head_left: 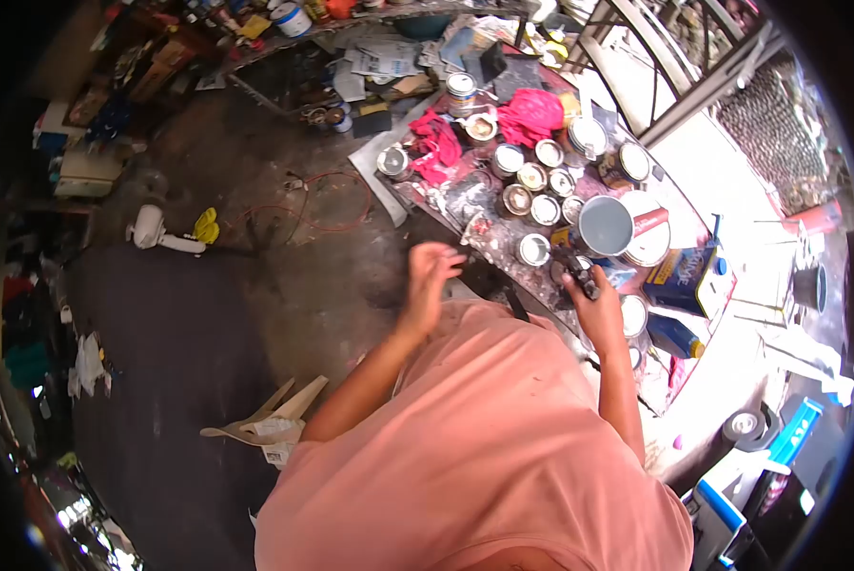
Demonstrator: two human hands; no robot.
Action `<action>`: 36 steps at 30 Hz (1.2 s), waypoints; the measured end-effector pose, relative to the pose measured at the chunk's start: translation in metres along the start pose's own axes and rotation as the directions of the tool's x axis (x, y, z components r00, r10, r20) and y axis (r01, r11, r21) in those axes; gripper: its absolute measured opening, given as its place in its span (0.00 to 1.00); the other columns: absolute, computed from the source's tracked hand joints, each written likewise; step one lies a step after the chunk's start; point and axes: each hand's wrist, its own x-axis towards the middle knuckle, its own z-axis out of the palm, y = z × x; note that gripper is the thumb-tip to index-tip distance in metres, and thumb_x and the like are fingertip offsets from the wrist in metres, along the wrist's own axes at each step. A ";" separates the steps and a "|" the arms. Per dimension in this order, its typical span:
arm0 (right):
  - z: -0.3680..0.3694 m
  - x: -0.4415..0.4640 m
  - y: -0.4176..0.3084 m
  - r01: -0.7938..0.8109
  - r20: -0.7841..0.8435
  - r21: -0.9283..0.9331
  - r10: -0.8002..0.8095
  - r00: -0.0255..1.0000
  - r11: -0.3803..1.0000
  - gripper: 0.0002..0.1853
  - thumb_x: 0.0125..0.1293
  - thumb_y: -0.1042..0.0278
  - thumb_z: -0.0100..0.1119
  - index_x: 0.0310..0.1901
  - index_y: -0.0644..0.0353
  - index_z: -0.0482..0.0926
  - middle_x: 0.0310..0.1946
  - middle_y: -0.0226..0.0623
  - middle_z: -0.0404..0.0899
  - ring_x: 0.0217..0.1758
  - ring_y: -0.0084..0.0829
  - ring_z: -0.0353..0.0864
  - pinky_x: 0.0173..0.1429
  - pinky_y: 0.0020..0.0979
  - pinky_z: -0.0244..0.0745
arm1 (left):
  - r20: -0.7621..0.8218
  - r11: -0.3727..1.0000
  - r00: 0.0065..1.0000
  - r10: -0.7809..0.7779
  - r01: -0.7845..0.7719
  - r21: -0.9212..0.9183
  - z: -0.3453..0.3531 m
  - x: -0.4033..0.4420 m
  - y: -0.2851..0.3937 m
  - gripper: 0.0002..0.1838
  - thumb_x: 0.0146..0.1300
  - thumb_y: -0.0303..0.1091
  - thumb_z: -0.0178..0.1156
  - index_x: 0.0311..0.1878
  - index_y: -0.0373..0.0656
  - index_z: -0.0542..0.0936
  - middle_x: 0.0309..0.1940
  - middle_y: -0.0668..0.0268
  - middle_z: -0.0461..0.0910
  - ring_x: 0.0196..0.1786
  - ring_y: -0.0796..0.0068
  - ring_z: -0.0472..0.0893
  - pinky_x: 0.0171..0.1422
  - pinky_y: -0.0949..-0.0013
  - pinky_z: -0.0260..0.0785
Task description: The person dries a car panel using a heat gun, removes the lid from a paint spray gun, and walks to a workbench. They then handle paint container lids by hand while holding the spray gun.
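My right hand (593, 303) is closed around a dark spray gun (579, 274) at the near edge of the cluttered worktable. Just beyond it is a round grey cup (606, 226), its open top facing me; whether it is joined to the gun I cannot tell. My left hand (431, 276) is raised in front of my body, left of the table, fingers loosely bent and apart, holding nothing. Close to the right hand stand a small tin (533, 249) and a blue rectangular can (686, 280). The right fingertips are partly hidden by the gun.
Several paint tins (531, 177) crowd the table, with pink cloths (530, 116) behind them. A blue bottle (674, 336) is at the right edge. A red hose (336, 228) lies on the floor. A white fan-like object (160, 233) and a wooden piece (265, 414) are at left.
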 end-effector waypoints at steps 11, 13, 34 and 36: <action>-0.003 0.007 0.007 0.017 0.060 0.011 -0.018 0.998 1.000 0.24 0.72 0.46 0.68 0.50 0.62 0.80 0.37 0.56 0.87 0.45 0.59 0.87 0.48 0.48 0.78 | 0.089 0.384 0.396 -0.914 0.915 -0.127 -0.104 -0.093 -0.164 0.56 0.60 0.79 0.61 0.84 0.52 0.61 0.81 0.57 0.64 0.79 0.55 0.67 0.81 0.50 0.59; -0.004 0.006 0.005 0.009 0.072 0.025 -0.011 0.997 1.000 0.24 0.71 0.46 0.68 0.49 0.63 0.79 0.35 0.56 0.86 0.43 0.60 0.86 0.47 0.49 0.77 | 0.043 0.381 0.388 -0.921 0.918 -0.111 -0.102 -0.089 -0.163 0.56 0.60 0.78 0.62 0.83 0.53 0.62 0.81 0.58 0.64 0.79 0.54 0.67 0.81 0.51 0.59; -0.007 0.006 0.007 0.001 0.094 -0.009 0.000 0.996 1.000 0.24 0.70 0.46 0.68 0.48 0.63 0.79 0.43 0.58 0.87 0.49 0.62 0.85 0.51 0.50 0.78 | 0.041 0.496 0.506 -0.862 0.857 -0.138 -0.104 -0.084 -0.180 0.44 0.68 0.67 0.62 0.77 0.46 0.71 0.72 0.54 0.75 0.71 0.56 0.77 0.74 0.55 0.72; -0.007 0.005 0.007 0.007 0.088 -0.003 -0.006 0.996 1.000 0.24 0.70 0.46 0.68 0.49 0.63 0.79 0.43 0.58 0.88 0.49 0.62 0.85 0.51 0.50 0.78 | 0.042 0.497 0.505 -0.862 0.859 -0.123 -0.103 -0.083 -0.177 0.44 0.68 0.67 0.61 0.78 0.46 0.70 0.73 0.54 0.74 0.72 0.56 0.77 0.74 0.54 0.72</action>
